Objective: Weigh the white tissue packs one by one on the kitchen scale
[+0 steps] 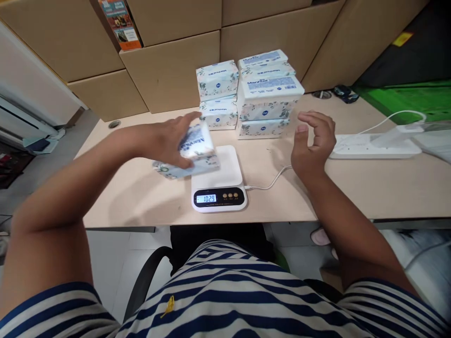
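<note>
My left hand (169,141) grips a white tissue pack with blue print (197,143), tilted above the left side of a white digital scale (220,180). Under it lies another pack (183,169), partly over the scale's left edge. The scale's display reads 1029. My right hand (313,141) hovers over the table to the right of the scale, fingers loosely curled and apart, holding nothing. Behind the scale stand two stacks of tissue packs (246,94).
The beige table (352,188) backs onto large cardboard boxes (169,70). A white power strip with a charger and cable (373,145) lies at the right. A thin white cable (271,180) runs from the scale. A black chair is under me.
</note>
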Tool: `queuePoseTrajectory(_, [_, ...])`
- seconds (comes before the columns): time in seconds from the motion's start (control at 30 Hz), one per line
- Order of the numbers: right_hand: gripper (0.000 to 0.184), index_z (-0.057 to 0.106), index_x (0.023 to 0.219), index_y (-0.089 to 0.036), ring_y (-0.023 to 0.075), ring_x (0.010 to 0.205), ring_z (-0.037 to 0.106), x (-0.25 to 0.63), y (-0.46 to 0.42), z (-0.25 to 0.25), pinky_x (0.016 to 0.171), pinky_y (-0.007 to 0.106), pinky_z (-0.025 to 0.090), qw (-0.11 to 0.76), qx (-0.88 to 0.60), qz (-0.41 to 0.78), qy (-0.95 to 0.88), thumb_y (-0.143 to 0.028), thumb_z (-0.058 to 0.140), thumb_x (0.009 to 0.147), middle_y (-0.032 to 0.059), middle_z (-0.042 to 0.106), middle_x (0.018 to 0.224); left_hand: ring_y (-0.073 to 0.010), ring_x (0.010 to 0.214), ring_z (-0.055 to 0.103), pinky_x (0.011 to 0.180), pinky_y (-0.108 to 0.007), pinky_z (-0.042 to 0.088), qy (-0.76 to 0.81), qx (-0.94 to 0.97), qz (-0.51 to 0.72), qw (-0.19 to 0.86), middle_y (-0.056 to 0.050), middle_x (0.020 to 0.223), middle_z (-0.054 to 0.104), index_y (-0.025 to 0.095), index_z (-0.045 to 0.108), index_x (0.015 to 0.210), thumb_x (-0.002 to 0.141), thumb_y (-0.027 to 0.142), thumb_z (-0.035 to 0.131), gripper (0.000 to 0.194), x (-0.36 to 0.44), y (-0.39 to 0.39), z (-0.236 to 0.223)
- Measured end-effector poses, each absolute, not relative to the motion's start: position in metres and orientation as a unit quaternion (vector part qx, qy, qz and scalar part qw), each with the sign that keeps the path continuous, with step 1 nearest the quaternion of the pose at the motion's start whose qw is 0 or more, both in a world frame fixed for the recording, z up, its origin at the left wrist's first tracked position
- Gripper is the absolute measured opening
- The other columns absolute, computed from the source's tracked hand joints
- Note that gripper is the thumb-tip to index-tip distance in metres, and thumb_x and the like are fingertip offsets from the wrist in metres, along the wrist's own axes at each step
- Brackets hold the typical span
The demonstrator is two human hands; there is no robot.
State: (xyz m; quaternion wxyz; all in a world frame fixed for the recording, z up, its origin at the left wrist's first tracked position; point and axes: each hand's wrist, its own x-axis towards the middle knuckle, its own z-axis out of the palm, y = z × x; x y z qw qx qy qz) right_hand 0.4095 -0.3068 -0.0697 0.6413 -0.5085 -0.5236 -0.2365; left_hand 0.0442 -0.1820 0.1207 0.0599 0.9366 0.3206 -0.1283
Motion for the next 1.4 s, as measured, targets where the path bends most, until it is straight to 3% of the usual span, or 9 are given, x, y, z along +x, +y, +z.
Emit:
queuePoseTrajectory(0.2, [0.036,0.079,0.122,-0.027,0.0331,0.125,0.074,0.412,-0.309,-0.065,0.121,0.067,0.052,0.639,-0.525,-0.215,-0.519,-0.052,0.056,0.114,0.0130,0.081,0.123,-0.0500,0.147,0.060,0.119,-0.060,0.053,0.229,0.964,-0.122,0.062,-0.019,0.172,0.051,0.034,0.009,0.186,0.073,0.072,0.084,0.140,0.111,-0.200,0.086])
queuePoseTrajectory(0.4, [0.037,0.076,0.127,-0.029,0.0329,0.127,0.074,0.414,-0.310,-0.068,0.122,0.065,0.053,0.625,-0.536,-0.188,-0.536,-0.054,0.052,0.114,0.0115,0.078,0.129,-0.0531,0.156,0.052,0.128,-0.069,0.043,0.205,0.965,-0.066,0.149,-0.020,0.175,0.049,0.033,0.012,0.186,0.077,0.089,0.078,0.139,0.102,-0.179,0.084])
queuePoseTrajectory(0.53, [0.034,0.077,0.126,-0.029,0.0322,0.127,0.075,0.407,-0.314,-0.067,0.123,0.063,0.054,0.607,-0.543,-0.195,-0.546,-0.051,0.054,0.113,0.0112,0.079,0.129,-0.0442,0.151,0.057,0.122,-0.062,0.053,0.165,0.948,0.142,0.233,-0.016,0.178,0.046,0.036,0.025,0.182,0.088,0.102,0.054,0.119,0.066,-0.150,0.048])
queuePoseTrajectory(0.67, [0.035,0.077,0.126,-0.030,0.0329,0.127,0.075,0.399,-0.319,-0.063,0.124,0.064,0.053,0.600,-0.543,-0.185,-0.557,-0.052,0.053,0.114,0.0109,0.079,0.129,-0.0360,0.138,0.065,0.108,-0.058,0.060,0.202,0.839,0.445,0.238,-0.007,0.183,0.035,0.053,0.029,0.173,0.092,0.106,0.026,0.097,0.033,-0.126,-0.034])
queuePoseTrajectory(0.73, [0.034,0.077,0.127,-0.031,0.0330,0.127,0.075,0.399,-0.322,-0.062,0.124,0.064,0.053,0.598,-0.536,-0.181,-0.568,-0.052,0.054,0.114,0.0115,0.079,0.129,-0.0334,0.134,0.066,0.103,-0.056,0.060,0.251,0.788,0.503,0.250,-0.006,0.183,0.032,0.054,0.029,0.171,0.093,0.106,0.022,0.094,0.024,-0.120,-0.071])
queuePoseTrajectory(0.83, [0.034,0.076,0.132,-0.029,0.0316,0.126,0.075,0.408,-0.325,-0.063,0.122,0.062,0.054,0.582,-0.514,-0.191,-0.600,-0.049,0.053,0.117,0.0120,0.079,0.128,-0.0289,0.139,0.059,0.104,-0.051,0.057,0.316,0.738,0.506,0.314,0.000,0.183,0.031,0.055,0.022,0.169,0.097,0.103,0.018,0.087,0.014,-0.116,-0.101])
queuePoseTrajectory(1.07, [0.051,0.075,0.127,-0.022,0.0301,0.132,0.071,0.437,-0.320,-0.075,0.125,0.063,0.049,0.551,-0.527,-0.174,-0.623,-0.061,0.044,0.119,0.0086,0.069,0.124,-0.0102,0.128,0.057,0.107,-0.044,0.052,0.252,0.747,0.516,0.334,0.019,0.168,0.034,0.055,0.034,0.156,0.117,0.079,0.017,0.049,0.020,-0.125,-0.104])
queuePoseTrajectory(1.27, [0.053,0.072,0.134,-0.025,0.0288,0.135,0.069,0.446,-0.319,-0.078,0.127,0.062,0.046,0.526,-0.534,-0.152,-0.644,-0.064,0.039,0.118,0.0073,0.066,0.131,-0.0092,0.122,0.061,0.106,-0.048,0.054,0.238,0.773,0.521,0.273,0.018,0.161,0.040,0.057,0.040,0.154,0.115,0.080,0.021,0.049,0.035,-0.150,-0.093])
queuePoseTrajectory(1.4, [0.043,0.076,0.136,-0.022,0.0251,0.127,0.072,0.451,-0.316,-0.078,0.118,0.056,0.052,0.539,-0.462,-0.186,-0.679,-0.050,0.046,0.121,0.0067,0.072,0.129,-0.0056,0.122,0.060,0.111,-0.046,0.052,0.275,0.768,0.495,0.300,0.020,0.159,0.039,0.055,0.038,0.150,0.112,0.083,0.020,0.051,0.032,-0.150,-0.089])
